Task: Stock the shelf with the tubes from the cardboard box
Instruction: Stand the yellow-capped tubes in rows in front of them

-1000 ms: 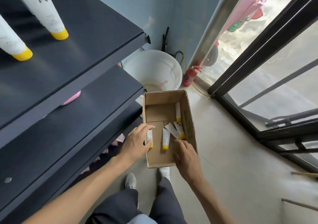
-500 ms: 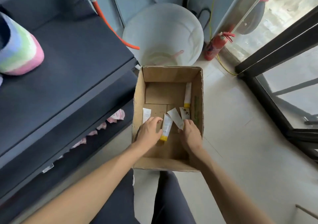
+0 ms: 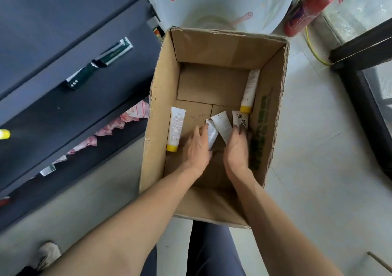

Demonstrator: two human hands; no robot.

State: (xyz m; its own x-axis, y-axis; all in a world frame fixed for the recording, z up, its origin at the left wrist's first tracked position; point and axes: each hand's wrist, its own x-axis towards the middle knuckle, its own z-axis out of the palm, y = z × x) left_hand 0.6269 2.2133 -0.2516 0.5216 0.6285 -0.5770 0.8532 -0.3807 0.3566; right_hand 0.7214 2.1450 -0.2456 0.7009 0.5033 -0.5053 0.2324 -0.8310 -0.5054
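Fingers of both the left hand point(image 3: 196, 146) and right hand point(image 3: 236, 148) are curled onto light, squashy tubes point(image 3: 221, 125) at frame centre; mid-body grips are judged safest

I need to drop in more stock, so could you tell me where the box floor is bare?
Bare floor: the far half of the cardboard box, left of the upright tube. Crowded: the middle, where the left hand and right hand reach the tubes.

pale tiled floor point(image 3: 318, 169), white bucket point(image 3: 222, 2)
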